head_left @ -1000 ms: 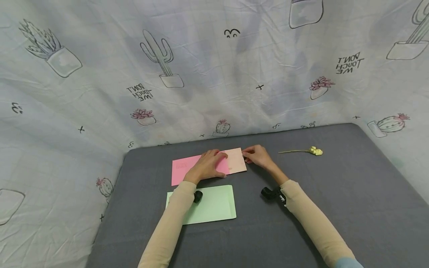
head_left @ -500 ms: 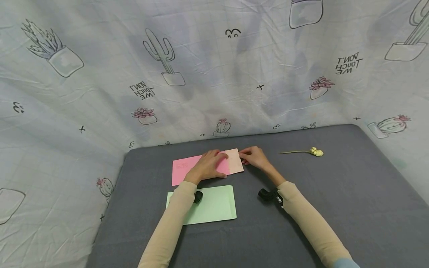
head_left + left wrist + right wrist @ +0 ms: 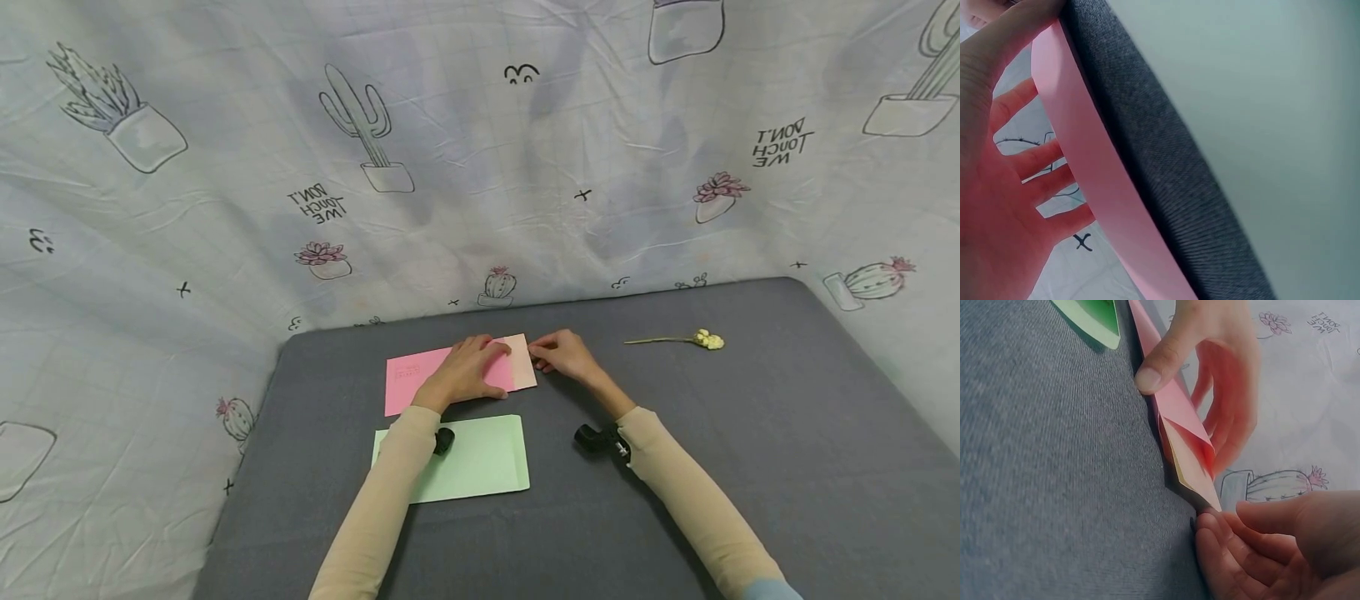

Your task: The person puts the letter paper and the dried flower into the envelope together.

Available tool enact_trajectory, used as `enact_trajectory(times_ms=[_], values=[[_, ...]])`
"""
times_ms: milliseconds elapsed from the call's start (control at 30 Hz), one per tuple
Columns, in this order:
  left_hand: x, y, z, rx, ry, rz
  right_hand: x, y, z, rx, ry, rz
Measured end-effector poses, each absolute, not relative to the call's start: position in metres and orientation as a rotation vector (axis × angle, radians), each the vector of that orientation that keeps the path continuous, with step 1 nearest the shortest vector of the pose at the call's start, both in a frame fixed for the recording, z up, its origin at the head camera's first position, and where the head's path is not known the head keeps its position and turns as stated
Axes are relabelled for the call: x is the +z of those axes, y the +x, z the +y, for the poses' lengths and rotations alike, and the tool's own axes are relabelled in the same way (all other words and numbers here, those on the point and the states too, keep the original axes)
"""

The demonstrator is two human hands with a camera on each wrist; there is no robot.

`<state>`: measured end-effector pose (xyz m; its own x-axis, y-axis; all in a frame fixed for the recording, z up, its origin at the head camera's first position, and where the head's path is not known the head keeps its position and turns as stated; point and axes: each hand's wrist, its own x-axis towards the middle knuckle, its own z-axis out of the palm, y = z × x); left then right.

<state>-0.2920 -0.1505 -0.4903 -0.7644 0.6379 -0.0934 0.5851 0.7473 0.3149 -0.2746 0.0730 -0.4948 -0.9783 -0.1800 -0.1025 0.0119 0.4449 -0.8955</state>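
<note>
A pink envelope (image 3: 408,379) lies near the table's back edge, with faint printing at its left end. My left hand (image 3: 465,371) holds it across its width, thumb on the near edge and spread fingers at the far edge. From the envelope's open right end sticks a peach-coloured folded card (image 3: 1191,459), mostly inside the pink paper. The fingers of my right hand (image 3: 564,354) pinch the card's outer end. In the right wrist view the envelope's mouth gapes a little around the card. How far the card reaches inside is hidden.
A light green envelope (image 3: 480,458) lies nearer, partly under my left forearm. A dried yellow flower (image 3: 707,339) on a long stem lies to the right. Behind the grey table (image 3: 675,500) hangs a white cloth (image 3: 480,167) printed with cacti.
My right hand has moved left, and the peach card has slid further into the pink envelope. My left hand and the envelope stay in place.
</note>
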Motion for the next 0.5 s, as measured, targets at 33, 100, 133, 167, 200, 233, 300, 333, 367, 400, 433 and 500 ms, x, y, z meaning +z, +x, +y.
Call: enact_trajectory(times_ms=[33,100,133,167,200,233,300,333,367,400,433,500], values=[[-0.4902,-0.2921,-0.1506,0.395,0.974,2.750,-0.4948,-0.2747,0.0723,-1.557,-0.149,2.505],[-0.4905,-0.2925,-0.1508,0.393,0.976,2.748,-0.4947,-0.2751,0.0706,-1.551,-0.145,2.498],[-0.4906,-0.2927,-0.1508,0.395,0.978,2.748,-0.4944,-0.2753,0.0698,-1.548,-0.143,2.495],[-0.4907,-0.2930,-0.1510,0.397,0.980,2.746,-0.4941,-0.2754,0.0689,-1.548,-0.140,2.490],[-0.4909,-0.2935,-0.1510,0.396,0.983,2.745,-0.4941,-0.2753,0.0682,-1.546,-0.136,2.489],[-0.4911,-0.2938,-0.1512,0.397,0.984,2.744,-0.4939,-0.2750,0.0674,-1.545,-0.134,2.489],[-0.4909,-0.2940,-0.1518,0.397,0.984,2.741,-0.4943,-0.2747,0.0661,-1.540,-0.134,2.488],[-0.4908,-0.2942,-0.1520,0.390,0.983,2.740,-0.4941,-0.2745,0.0656,-1.539,-0.137,2.488],[-0.4907,-0.2943,-0.1522,0.385,0.982,2.740,-0.4943,-0.2743,0.0650,-1.539,-0.139,2.488],[-0.4905,-0.2943,-0.1523,0.383,0.980,2.739,-0.4944,-0.2741,0.0645,-1.538,-0.141,2.487],[-0.4902,-0.2943,-0.1525,0.384,0.979,2.740,-0.4940,-0.2738,0.0640,-1.537,-0.145,2.486],[-0.4898,-0.2943,-0.1526,0.387,0.976,2.740,-0.4931,-0.2737,0.0624,-1.544,-0.151,2.480]])
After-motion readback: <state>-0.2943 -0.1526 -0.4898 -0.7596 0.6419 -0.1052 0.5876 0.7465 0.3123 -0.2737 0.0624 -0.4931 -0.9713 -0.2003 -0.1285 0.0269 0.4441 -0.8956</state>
